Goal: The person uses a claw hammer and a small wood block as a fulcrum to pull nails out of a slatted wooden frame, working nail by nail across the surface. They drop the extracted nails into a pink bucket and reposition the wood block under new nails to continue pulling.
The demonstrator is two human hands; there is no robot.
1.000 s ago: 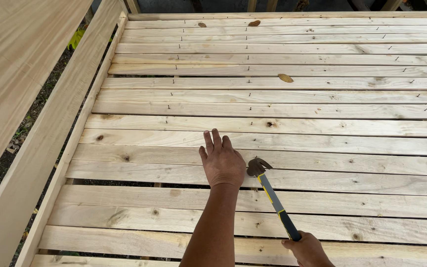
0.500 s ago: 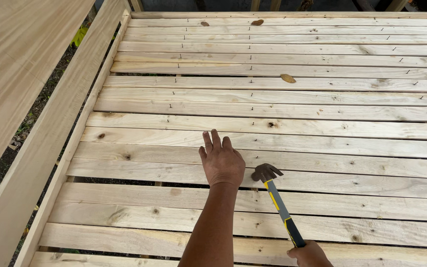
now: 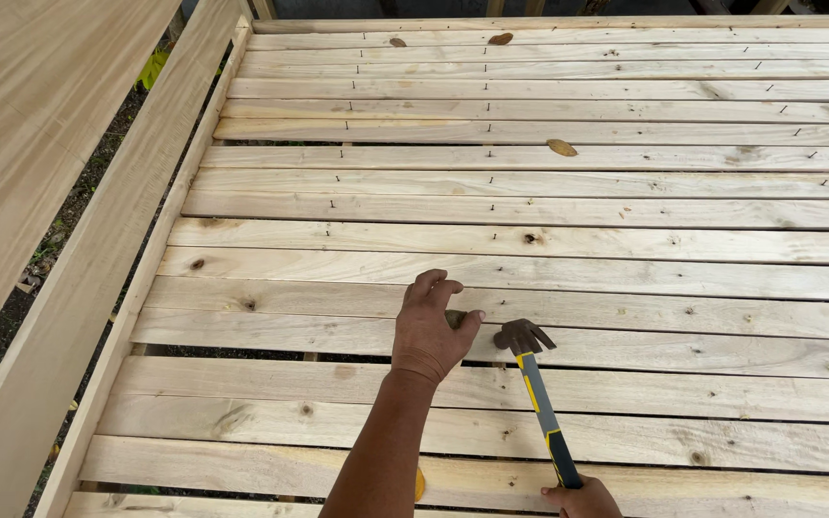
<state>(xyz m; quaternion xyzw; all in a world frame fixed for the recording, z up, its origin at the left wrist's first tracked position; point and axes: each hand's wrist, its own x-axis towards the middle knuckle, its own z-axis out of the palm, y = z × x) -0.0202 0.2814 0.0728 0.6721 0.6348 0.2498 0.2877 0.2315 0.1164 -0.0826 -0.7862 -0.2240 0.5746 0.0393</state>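
At lower centre, the left hand (image 3: 431, 331) rests on pale wooden slats (image 3: 626, 245), fingers curled, holding nothing visible. The right hand (image 3: 582, 499), at the bottom edge, grips a yellow-handled claw hammer (image 3: 534, 384), its head just beside the left hand.

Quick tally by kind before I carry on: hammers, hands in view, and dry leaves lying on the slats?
Hammer: 1
Hands: 2, left hand and right hand
Dry leaves on the slats: 3, at and
Total: 6
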